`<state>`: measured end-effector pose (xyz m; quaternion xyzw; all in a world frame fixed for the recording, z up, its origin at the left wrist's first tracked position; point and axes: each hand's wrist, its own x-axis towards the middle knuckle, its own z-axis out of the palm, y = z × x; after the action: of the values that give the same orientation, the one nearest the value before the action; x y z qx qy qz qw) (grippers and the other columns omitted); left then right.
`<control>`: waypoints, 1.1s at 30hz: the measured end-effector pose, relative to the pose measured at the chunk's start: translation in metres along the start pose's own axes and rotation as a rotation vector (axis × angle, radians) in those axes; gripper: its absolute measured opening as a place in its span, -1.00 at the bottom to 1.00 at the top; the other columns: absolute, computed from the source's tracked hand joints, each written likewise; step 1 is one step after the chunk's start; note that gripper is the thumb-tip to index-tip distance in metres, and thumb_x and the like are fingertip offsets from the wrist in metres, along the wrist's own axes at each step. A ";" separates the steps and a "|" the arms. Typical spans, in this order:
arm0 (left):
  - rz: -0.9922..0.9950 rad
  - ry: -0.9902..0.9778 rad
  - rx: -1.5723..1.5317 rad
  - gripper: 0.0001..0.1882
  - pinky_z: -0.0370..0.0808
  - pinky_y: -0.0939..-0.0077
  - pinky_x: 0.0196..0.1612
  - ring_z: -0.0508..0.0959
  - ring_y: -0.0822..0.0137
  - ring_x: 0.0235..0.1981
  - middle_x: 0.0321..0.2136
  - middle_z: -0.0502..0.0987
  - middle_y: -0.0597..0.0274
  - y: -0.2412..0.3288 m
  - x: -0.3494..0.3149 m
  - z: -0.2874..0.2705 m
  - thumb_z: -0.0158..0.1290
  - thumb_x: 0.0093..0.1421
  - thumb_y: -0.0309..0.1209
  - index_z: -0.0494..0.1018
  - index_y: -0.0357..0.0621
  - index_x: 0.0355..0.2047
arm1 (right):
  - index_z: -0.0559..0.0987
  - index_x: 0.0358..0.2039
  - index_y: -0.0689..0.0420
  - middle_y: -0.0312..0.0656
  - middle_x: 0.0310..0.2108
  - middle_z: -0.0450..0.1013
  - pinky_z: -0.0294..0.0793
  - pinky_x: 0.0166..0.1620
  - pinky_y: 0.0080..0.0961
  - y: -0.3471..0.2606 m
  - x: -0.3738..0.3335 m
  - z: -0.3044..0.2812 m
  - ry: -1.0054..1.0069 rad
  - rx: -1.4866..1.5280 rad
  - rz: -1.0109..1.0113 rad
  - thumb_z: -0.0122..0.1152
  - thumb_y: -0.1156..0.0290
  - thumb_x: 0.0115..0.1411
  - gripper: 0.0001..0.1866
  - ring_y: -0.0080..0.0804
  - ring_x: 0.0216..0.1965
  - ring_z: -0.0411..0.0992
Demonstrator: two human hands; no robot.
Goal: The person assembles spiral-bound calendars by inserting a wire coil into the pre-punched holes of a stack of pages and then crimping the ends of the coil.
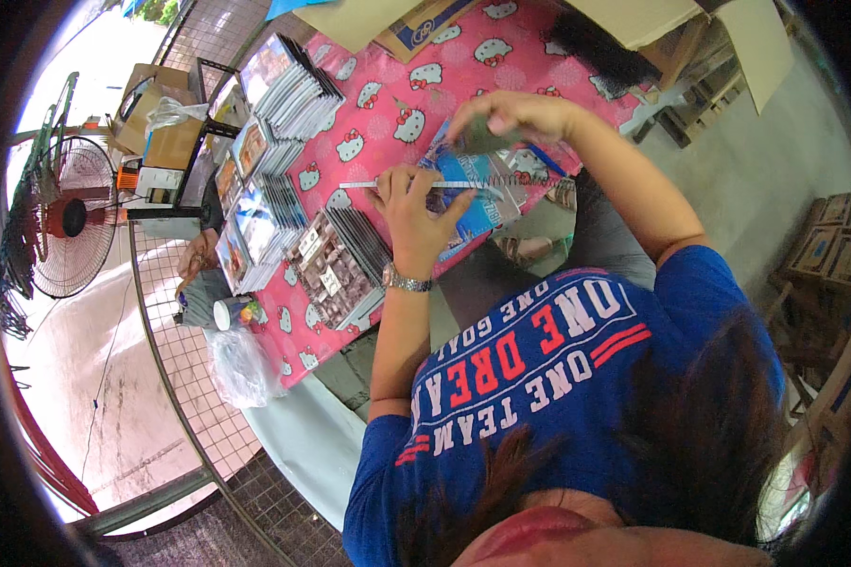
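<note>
Loose hair (695, 411) nearest lens; left hand (414, 206) grips white strip (459, 184) over blue-covered booklet (475, 225) at pink tablecloth (378, 99) edge, right hand (528, 115) open above, dark coil (528, 178) possibly bending if grip slips.

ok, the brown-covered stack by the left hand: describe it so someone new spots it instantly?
Start at the table with the pink patterned cover; stacks of booklets line its left part. Go to the stack closest to the left hand, just left of the wristwatch. Its brown-toned picture cover sets it apart from the bluer stack beside it.
</note>
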<state>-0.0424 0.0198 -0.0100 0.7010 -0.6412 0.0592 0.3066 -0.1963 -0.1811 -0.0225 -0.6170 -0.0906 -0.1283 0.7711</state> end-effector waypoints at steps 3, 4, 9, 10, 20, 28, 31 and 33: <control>0.043 -0.004 -0.053 -0.58 0.17 0.05 0.03 0.35 0.11 -0.11 -0.31 0.41 0.26 0.002 0.005 0.008 0.40 -0.28 -0.20 0.51 -0.03 -0.41 | 0.57 -0.10 0.21 -0.24 -0.21 0.40 0.29 0.00 -0.44 -0.014 -0.011 0.014 -0.121 -0.361 0.203 0.17 0.12 0.15 -0.56 -0.41 -0.11 0.33; 0.058 0.015 -0.065 -0.58 0.17 0.06 0.03 0.35 0.12 -0.12 -0.31 0.41 0.26 0.003 0.004 0.013 0.40 -0.29 -0.20 0.51 -0.03 -0.41 | 0.56 -0.11 0.20 -0.28 -0.25 0.41 0.30 -0.04 -0.49 -0.013 -0.015 0.009 -0.096 -0.371 0.214 0.17 0.09 0.15 -0.55 -0.47 -0.15 0.33; 0.077 0.048 -0.049 -0.57 0.19 0.12 0.00 0.36 0.11 -0.15 -0.35 0.41 0.24 0.010 0.007 0.016 0.40 -0.29 -0.19 0.51 -0.07 -0.42 | 0.54 -0.21 0.17 -0.40 -0.35 0.41 0.30 -0.22 -0.62 -0.015 -0.015 0.012 -0.139 -0.337 0.178 0.21 0.00 0.15 -0.55 -0.62 -0.28 0.31; 0.106 0.051 -0.034 -0.58 0.22 0.16 -0.02 0.36 0.10 -0.16 -0.37 0.42 0.22 0.015 0.010 0.013 0.40 -0.28 -0.21 0.51 -0.10 -0.43 | 0.53 -0.20 0.16 -0.41 -0.35 0.40 0.29 -0.23 -0.62 -0.012 -0.015 0.012 -0.109 -0.374 0.187 0.21 -0.01 0.15 -0.54 -0.63 -0.28 0.31; 0.072 -0.027 -0.112 -0.62 0.16 0.02 0.08 0.36 0.11 -0.09 -0.32 0.42 0.24 0.009 0.008 0.004 0.31 -0.21 -0.24 0.52 -0.09 -0.36 | 0.49 -0.12 0.17 -0.39 -0.29 0.41 0.30 -0.22 -0.59 -0.017 -0.001 0.012 -0.202 -0.232 0.222 0.20 -0.06 0.18 -0.47 -0.62 -0.27 0.32; 0.097 -0.050 -0.068 -0.57 0.25 0.13 0.00 0.39 0.06 -0.15 -0.32 0.47 0.15 0.009 0.013 0.003 0.35 -0.19 -0.22 0.50 -0.15 -0.34 | 0.48 -0.17 0.22 -0.32 -0.32 0.39 0.31 -0.17 -0.56 -0.023 0.007 0.013 -0.174 -0.379 0.314 0.17 0.01 0.21 -0.52 -0.57 -0.24 0.31; 0.111 -0.025 -0.034 -0.54 0.31 0.21 -0.05 0.41 0.05 -0.17 -0.32 0.48 0.12 0.007 0.011 0.002 0.38 -0.20 -0.22 0.48 -0.19 -0.34 | 0.51 -0.21 0.21 -0.29 -0.29 0.41 0.31 -0.14 -0.54 -0.024 0.005 0.022 -0.128 -0.102 0.224 0.21 -0.02 0.17 -0.51 -0.55 -0.22 0.32; 0.101 -0.017 -0.043 -0.52 0.30 0.20 -0.04 0.41 0.06 -0.17 -0.32 0.48 0.13 0.008 0.010 0.005 0.38 -0.19 -0.19 0.47 -0.18 -0.33 | 0.52 -0.22 0.19 -0.29 -0.28 0.40 0.32 -0.11 -0.53 -0.025 0.004 0.020 -0.207 0.065 0.128 0.21 0.03 0.19 -0.57 -0.53 -0.20 0.33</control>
<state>-0.0493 0.0091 -0.0062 0.6613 -0.6795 0.0550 0.3129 -0.1999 -0.1667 0.0068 -0.6062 -0.1341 -0.0115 0.7838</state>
